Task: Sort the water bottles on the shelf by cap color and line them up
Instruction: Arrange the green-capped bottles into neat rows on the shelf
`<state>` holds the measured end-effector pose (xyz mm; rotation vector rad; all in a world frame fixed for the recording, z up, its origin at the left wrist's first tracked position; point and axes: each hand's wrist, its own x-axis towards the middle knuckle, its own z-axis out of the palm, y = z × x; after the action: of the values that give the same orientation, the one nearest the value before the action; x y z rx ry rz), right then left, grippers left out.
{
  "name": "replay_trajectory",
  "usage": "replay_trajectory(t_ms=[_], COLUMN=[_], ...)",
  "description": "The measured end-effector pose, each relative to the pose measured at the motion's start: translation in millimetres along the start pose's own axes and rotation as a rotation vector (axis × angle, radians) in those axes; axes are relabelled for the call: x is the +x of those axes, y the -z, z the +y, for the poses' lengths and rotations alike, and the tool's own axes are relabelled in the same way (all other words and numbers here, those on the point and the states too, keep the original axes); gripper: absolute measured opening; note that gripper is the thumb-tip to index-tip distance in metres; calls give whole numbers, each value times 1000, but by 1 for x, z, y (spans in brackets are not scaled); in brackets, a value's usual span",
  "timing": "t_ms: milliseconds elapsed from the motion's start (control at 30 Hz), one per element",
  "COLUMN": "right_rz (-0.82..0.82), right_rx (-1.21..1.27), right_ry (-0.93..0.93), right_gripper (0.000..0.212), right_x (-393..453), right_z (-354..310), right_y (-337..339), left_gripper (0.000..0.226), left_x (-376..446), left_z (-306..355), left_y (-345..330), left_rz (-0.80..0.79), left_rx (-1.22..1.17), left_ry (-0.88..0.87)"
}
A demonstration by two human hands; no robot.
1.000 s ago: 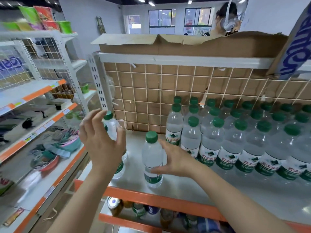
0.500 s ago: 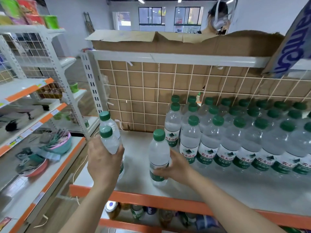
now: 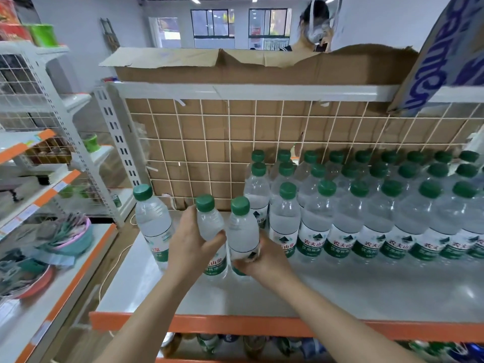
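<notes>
My left hand (image 3: 190,247) grips a clear water bottle with a green cap (image 3: 209,224) around its middle. Touching it on the right, a second green-capped bottle (image 3: 242,229) is held low down by my right hand (image 3: 263,260). Both bottles sit near the left end of several rows of green-capped bottles (image 3: 366,210) that fill the right side of the white shelf (image 3: 327,292). One more green-capped bottle (image 3: 153,221) stands alone on the shelf to the left of my hands.
A wire grid backed with cardboard (image 3: 209,142) closes the shelf's rear. An open cardboard box (image 3: 235,66) lies on the top shelf. The shelf's orange front edge (image 3: 235,323) runs below my arms. Another rack (image 3: 39,179) with bowls stands left. A person (image 3: 314,27) is behind the shelves.
My left hand has carried its bottle right, away from the lone bottle, until it touches the bottle in my right hand. That bottle has shifted right toward the rows.
</notes>
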<state>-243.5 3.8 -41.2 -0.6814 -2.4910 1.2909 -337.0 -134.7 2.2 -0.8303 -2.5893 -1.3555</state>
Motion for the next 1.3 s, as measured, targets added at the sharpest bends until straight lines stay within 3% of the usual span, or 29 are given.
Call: replay_trajectory(t_ms=[200, 433, 667, 867, 1167, 1300], right_rz=[-90, 54, 104, 263, 350, 376], right_rx=[-45, -37, 20, -30, -35, 68], right_ry=[-139, -153, -191, -269, -299, -317], right_gripper=[66, 59, 66, 61, 69, 50], right_x=[-3, -8, -2, 5, 11, -5], right_z=[21, 22, 19, 10, 7, 12], right_y=[-5, -21, -33, -51, -57, -57], left_gripper=[44, 74, 45, 49, 45, 45], left_x=[6, 6, 11, 10, 14, 17], left_z=[1, 5, -5, -11, -13, -13], left_y=[-2, 5, 10, 10, 11, 10], left_rz=[-79, -166, -202, -208, -256, -263], left_rx=[-56, -45, -81, -135, -156, -155], left_ry=[45, 79, 86, 86, 93, 94])
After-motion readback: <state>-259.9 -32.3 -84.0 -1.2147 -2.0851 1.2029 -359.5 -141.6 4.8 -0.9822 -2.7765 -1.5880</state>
